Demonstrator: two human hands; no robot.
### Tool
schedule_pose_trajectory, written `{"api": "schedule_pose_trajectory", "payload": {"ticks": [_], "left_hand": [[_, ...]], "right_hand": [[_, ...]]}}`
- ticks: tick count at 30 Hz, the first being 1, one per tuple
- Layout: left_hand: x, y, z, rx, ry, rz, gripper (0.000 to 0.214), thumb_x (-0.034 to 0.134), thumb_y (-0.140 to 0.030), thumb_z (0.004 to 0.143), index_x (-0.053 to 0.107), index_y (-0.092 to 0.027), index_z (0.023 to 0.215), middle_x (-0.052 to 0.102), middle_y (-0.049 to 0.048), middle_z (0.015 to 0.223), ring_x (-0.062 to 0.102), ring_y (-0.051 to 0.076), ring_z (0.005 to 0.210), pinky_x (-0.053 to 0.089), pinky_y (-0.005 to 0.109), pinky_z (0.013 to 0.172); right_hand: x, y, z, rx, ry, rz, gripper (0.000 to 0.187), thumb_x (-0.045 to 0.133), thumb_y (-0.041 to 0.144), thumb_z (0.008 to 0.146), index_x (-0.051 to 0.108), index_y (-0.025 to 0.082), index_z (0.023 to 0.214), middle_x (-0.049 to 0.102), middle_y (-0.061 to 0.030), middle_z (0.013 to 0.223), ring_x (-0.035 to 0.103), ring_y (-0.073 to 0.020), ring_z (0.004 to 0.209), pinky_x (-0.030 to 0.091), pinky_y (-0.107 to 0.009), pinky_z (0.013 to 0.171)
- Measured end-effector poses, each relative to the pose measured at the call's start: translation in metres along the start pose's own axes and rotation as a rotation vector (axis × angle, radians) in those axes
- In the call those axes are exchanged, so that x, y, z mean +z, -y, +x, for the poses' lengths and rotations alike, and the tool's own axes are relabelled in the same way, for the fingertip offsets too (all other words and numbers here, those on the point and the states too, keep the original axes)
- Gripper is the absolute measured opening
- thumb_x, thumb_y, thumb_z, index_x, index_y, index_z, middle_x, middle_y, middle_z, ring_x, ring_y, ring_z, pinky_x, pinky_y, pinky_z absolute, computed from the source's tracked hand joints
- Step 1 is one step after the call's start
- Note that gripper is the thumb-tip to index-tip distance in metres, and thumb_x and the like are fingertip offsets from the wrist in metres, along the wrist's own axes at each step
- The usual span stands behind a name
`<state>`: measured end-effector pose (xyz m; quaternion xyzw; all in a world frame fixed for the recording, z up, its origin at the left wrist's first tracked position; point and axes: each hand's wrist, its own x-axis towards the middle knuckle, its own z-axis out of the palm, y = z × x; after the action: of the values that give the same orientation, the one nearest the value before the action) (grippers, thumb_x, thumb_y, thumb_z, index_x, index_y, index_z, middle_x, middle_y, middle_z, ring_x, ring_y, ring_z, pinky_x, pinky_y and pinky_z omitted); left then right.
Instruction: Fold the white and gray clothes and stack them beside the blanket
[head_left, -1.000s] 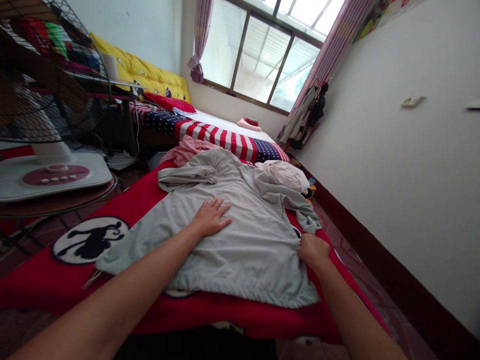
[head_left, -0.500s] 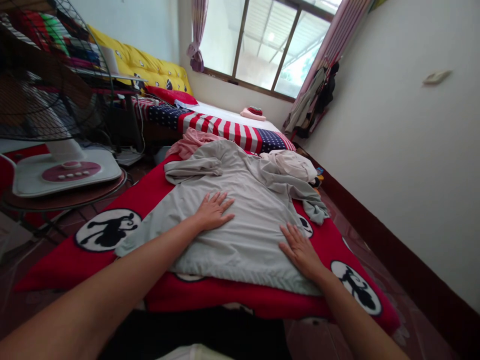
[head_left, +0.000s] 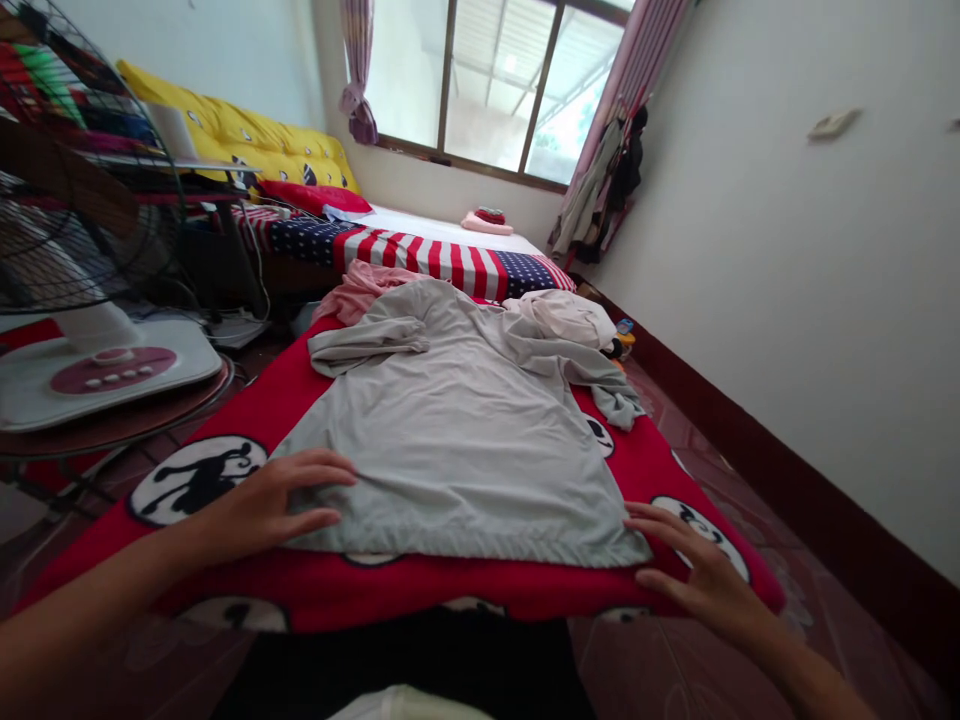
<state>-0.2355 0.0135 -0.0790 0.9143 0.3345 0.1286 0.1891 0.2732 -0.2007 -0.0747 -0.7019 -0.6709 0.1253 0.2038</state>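
A pale grey-green long-sleeved shirt (head_left: 465, 430) lies spread on a red blanket (head_left: 255, 395) with round black-and-white patches, its hem towards me. Its left sleeve is folded back on itself, while the right one trails towards the blanket's right side. At the shirt's lower left corner is my left hand (head_left: 277, 500), fingers apart, over the cloth's edge. My right hand (head_left: 694, 560) is by the lower right corner, fingertips near the hem's end and fingers apart. Neither hand grips the cloth; whether the fingertips press on it I cannot tell.
Pink cloth (head_left: 367, 288) and a bundled whitish cloth (head_left: 562, 318) lie beyond the shirt. A fan (head_left: 97, 350) stands on a round stool at left. Behind is a bed (head_left: 442, 262) with a stars-and-stripes cover; a white wall (head_left: 810, 270) rises at right.
Both hands have left the shirt's middle and moved outward and nearer to me, to its lower corners. The lower left part of the shirt has shifted inward. The view has turned slightly right.
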Motion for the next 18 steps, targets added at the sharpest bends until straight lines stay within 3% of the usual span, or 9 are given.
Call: {"api": "schedule_pose_trajectory", "payload": {"ticks": [4,7,12,18], "left_hand": [[-0.002,0.010,-0.040,0.013,-0.029,0.119,0.030,0.061,-0.059,0.073,0.067,-0.049,0.101,0.068,-0.0146,0.109,0.061,0.017,0.097,0.048,0.028,0.087],[0.001,0.017,-0.053,0.003,-0.112,0.180,0.027,0.059,-0.053,0.076,0.065,-0.049,0.101,0.067,-0.0133,0.107,0.062,0.017,0.095,0.049,0.027,0.084],[-0.014,0.022,-0.049,-0.074,-0.116,0.290,0.033,0.041,-0.026,0.083,0.071,-0.032,0.096,0.070,-0.0005,0.100,0.065,0.017,0.090,0.048,0.025,0.079],[-0.048,0.021,-0.024,-0.159,-0.220,0.157,0.028,0.050,-0.043,0.085,0.070,-0.024,0.091,0.072,0.0002,0.089,0.063,0.016,0.079,0.044,0.022,0.075]], "right_hand": [[0.015,-0.002,-0.005,0.022,-0.098,-0.003,0.037,0.060,0.037,0.076,0.067,0.031,0.111,0.060,-0.0084,0.126,0.055,-0.0270,0.118,0.043,-0.042,0.102],[0.024,0.004,0.003,0.027,-0.201,-0.010,0.031,0.053,0.030,0.073,0.070,0.029,0.099,0.066,-0.0083,0.110,0.062,-0.0258,0.105,0.047,-0.040,0.095],[0.014,0.017,0.022,0.075,-0.247,0.005,0.025,0.050,0.026,0.068,0.070,0.025,0.083,0.071,-0.0040,0.088,0.066,-0.0234,0.083,0.051,-0.034,0.076],[-0.028,0.033,0.048,0.306,-0.413,0.157,0.031,0.059,0.039,0.063,0.071,0.019,0.083,0.070,-0.0048,0.071,0.062,-0.0200,0.058,0.048,-0.029,0.053]]}}
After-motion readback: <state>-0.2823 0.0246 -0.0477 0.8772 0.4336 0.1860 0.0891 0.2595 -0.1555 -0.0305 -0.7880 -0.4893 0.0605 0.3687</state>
